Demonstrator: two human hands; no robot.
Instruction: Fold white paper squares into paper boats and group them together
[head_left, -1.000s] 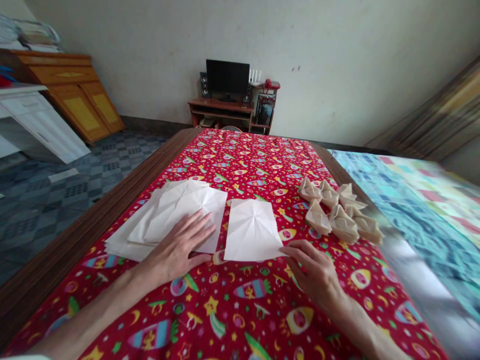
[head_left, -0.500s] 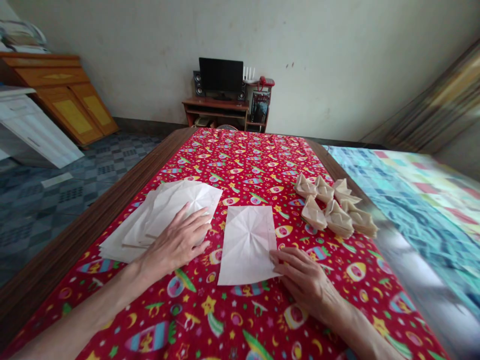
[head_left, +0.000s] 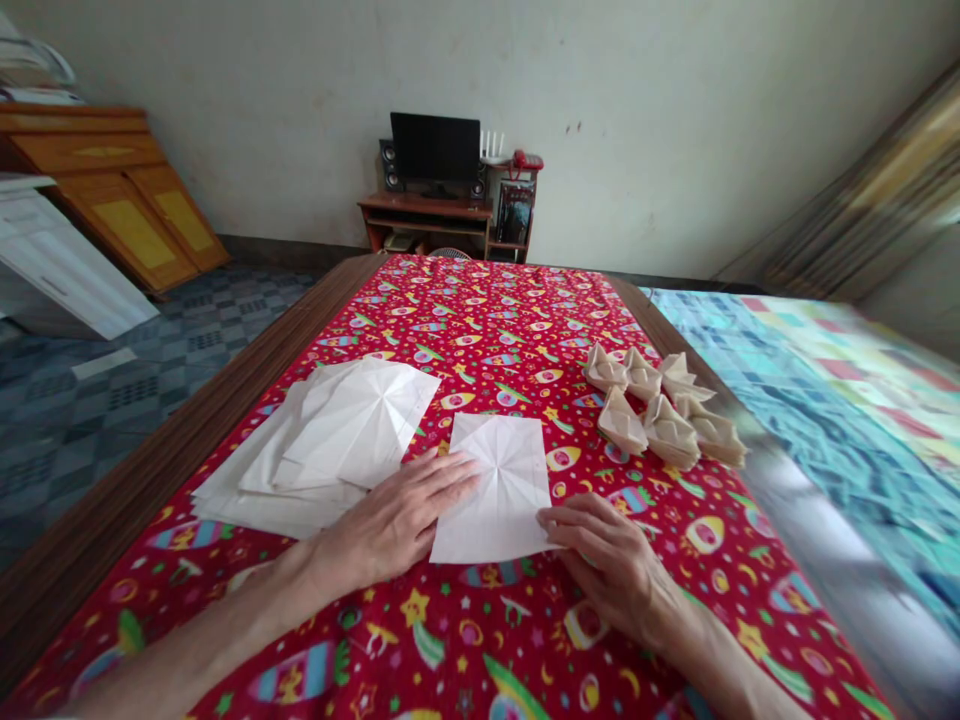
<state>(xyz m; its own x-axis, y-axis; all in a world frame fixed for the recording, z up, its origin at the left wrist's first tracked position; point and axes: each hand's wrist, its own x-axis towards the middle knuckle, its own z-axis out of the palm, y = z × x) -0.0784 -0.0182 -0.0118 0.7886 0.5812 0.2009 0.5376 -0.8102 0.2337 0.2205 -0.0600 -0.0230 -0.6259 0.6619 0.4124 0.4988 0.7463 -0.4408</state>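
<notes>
While the right hand (head_left: 607, 560) pinches the lower right edge of a creased white sheet (head_left: 496, 500) between its fingers, the left hand (head_left: 401, 510) comes down on the sheet's left side, fingers extended and close together. The sheet lies on the red patterned cloth (head_left: 480, 330), between the paper stack (head_left: 330, 440) and six folded paper pieces (head_left: 671, 430)!

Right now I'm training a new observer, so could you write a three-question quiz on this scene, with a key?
1. True or false: the left hand and the right hand both touch the single creased sheet.
2. What lies to the right of that sheet? A) the pile of flat sheets; B) the folded paper shapes
3. Fill in: the main colour of the tablecloth is ____.
Key: 1 true; 2 B; 3 red.
</notes>
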